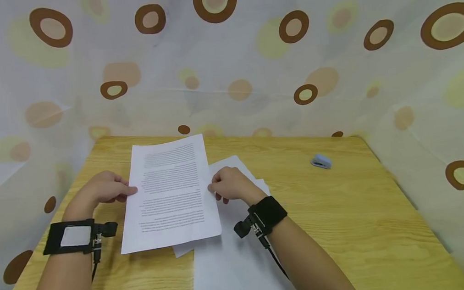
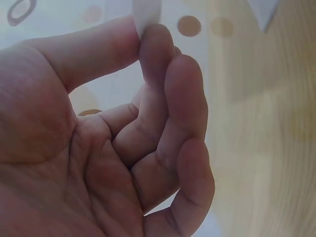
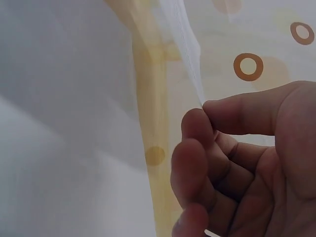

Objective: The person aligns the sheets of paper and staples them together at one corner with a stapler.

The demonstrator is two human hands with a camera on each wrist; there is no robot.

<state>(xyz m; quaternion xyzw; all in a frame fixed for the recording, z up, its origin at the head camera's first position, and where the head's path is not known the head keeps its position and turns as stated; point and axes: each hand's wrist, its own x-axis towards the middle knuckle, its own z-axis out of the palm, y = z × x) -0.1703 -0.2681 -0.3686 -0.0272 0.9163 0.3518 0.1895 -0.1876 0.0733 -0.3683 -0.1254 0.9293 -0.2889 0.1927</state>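
Observation:
A printed stack of paper (image 1: 170,194) is held a little above the wooden table (image 1: 346,218) by both hands. My left hand (image 1: 105,189) pinches its left edge between thumb and forefinger; the white paper edge (image 2: 147,15) shows at the fingertips in the left wrist view. My right hand (image 1: 229,184) pinches the right edge, seen as thin sheet edges (image 3: 190,64) between thumb and forefinger in the right wrist view. Both wrists wear black straps with cameras.
More blank white sheets (image 1: 234,264) lie on the table under and to the right of the held stack. A small grey-blue stapler (image 1: 321,161) sits at the far right. A spotted cloth (image 1: 249,60) walls in the table on three sides.

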